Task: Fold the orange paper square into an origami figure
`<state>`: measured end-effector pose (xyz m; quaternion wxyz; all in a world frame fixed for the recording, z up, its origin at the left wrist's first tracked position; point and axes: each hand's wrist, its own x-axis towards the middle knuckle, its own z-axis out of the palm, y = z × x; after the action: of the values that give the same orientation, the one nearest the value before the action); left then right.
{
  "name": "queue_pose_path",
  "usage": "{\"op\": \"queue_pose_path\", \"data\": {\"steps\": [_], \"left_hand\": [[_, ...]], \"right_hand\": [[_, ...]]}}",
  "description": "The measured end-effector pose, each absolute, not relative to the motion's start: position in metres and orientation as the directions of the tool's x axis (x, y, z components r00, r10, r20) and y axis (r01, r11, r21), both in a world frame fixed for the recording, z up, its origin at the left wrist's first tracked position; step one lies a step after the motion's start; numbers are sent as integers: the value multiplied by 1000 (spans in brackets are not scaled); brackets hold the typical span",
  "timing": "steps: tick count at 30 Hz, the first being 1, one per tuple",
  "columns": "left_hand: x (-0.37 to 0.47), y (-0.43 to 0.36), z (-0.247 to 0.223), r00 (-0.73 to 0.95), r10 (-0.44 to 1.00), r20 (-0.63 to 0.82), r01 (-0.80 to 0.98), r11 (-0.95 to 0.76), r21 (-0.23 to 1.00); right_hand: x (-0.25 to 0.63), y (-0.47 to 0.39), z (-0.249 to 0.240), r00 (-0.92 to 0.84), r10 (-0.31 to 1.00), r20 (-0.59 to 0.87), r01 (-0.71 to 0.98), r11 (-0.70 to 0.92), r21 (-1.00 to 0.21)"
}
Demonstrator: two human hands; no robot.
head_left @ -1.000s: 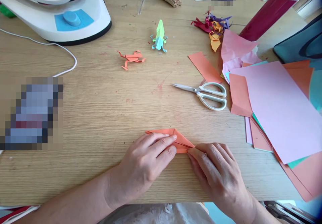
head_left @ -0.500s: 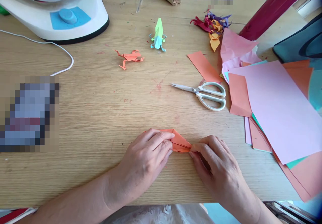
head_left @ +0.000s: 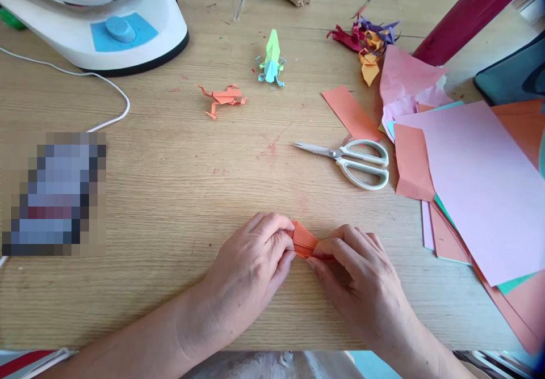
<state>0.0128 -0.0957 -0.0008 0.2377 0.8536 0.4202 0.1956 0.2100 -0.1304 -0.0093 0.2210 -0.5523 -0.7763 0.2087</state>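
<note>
A small folded piece of orange paper (head_left: 304, 238) lies between my two hands, low over the wooden table (head_left: 170, 197). My left hand (head_left: 258, 260) pinches its left part, fingers curled over that side and hiding it. On the other side, my right hand (head_left: 361, 271) grips the right tip between thumb and index finger. Part of a crease and layered lower edges show between the fingertips. Beyond the hands lie white-handled scissors (head_left: 347, 160), a folded orange paper frog (head_left: 223, 96) and a green and blue folded figure (head_left: 272, 60).
Stacked coloured paper sheets (head_left: 481, 180) cover the right side, near a red bottle (head_left: 460, 21). An orange strip (head_left: 351, 112) lies behind the scissors. A white fan base (head_left: 140, 38) stands at back left, above a blurred phone-like object (head_left: 59, 192).
My right hand has moved left along the orange paper, closer to my left hand, so less of the paper shows. The whole view has shifted slightly.
</note>
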Motion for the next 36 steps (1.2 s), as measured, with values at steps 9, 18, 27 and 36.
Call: {"op": "queue_pose_path", "data": {"steps": [9,18,27,36], "left_hand": [[17,-93,1,514,855,66,626,-426,653],[17,-91,1,534,843,63,659,-462,594],[20,-92,4,569,823,-4,752,-518,409],[17,-88,6,519,854,-36,791,-464,397]], "right_hand": [[208,-128,-8,-254,963,85,760,254,-598],[204,-125,-9,-243,967,72,783,239,-574],[202,-124,-9,-235,970,57,812,229,-537],[203,-125,-9,-220,975,39,808,204,-553]]}}
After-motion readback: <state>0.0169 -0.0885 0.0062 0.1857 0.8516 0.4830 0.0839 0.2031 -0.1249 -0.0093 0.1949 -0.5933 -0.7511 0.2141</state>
